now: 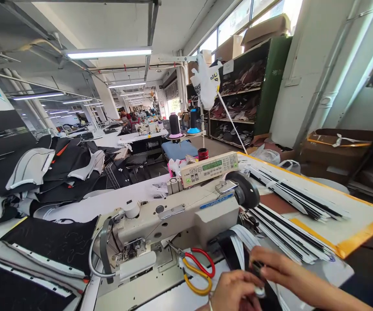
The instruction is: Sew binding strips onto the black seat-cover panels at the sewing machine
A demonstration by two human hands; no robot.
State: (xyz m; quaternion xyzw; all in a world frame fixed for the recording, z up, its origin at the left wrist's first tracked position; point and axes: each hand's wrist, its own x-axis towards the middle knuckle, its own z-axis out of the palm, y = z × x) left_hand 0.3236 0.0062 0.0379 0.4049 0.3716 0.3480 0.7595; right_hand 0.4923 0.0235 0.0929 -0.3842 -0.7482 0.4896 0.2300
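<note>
Sewing table point(170, 299): scissors point(184, 257) beside left hand point(235, 290); right hand point(272, 268) pinches strap point(230, 255).

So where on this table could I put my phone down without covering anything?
Bare tabletop shows between the strip stacks and the orange border, and again behind the sewing machine, beside the dark fabric pile. The front is crowded: scissors, the black strip, and the left hand and right hand on it.

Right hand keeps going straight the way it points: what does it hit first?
The right hand points left. Past the black strip it pinches, it would probably meet the red-and-yellow-handled scissors lying by the sewing machine, though depth is unclear.
</note>
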